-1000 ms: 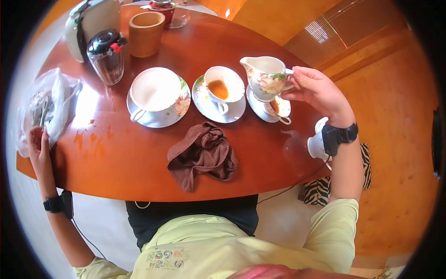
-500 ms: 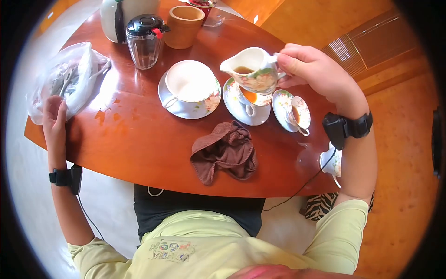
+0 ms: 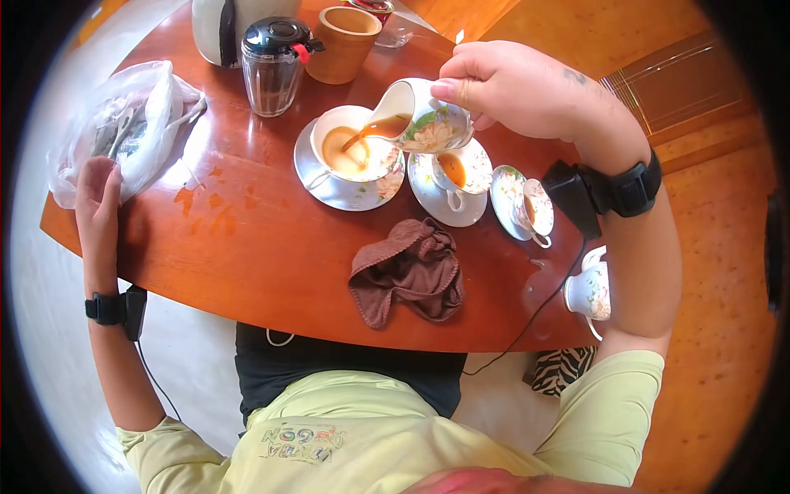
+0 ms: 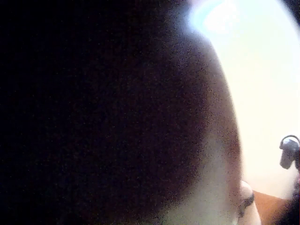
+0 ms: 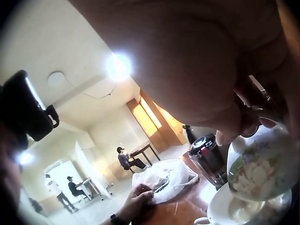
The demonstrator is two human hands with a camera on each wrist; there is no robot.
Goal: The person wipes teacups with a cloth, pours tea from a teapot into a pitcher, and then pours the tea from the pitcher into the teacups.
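My right hand (image 3: 518, 89) grips the handle of a floral pitcher (image 3: 434, 123), which is tilted left. Brown liquid runs from its spout into the large white cup (image 3: 331, 169) on the left saucer (image 3: 329, 195). Two floral cups stand to the right, a middle one (image 3: 457, 176) and a smaller one (image 3: 536, 206), both holding amber liquid. At the far left my left hand (image 3: 99, 191) is at the near edge of a clear plastic bag (image 3: 155, 156); whether it holds the bag I cannot tell. The right wrist view shows the pitcher (image 5: 262, 173) over the cup.
A brown cloth (image 3: 405, 276) lies crumpled near the front edge. Behind the cups are a lidded glass jar (image 3: 273, 78), a wooden pot (image 3: 341, 49) and a pale container (image 3: 239, 25). A white floral pot (image 3: 588, 292) stands by my right forearm. Drops wet the left tabletop (image 3: 206, 272).
The pitcher has moved left from above the right cup, past the middle cup, to the large cup and tipped. Liquid now flows from it. The left hand has stayed beside the bag.
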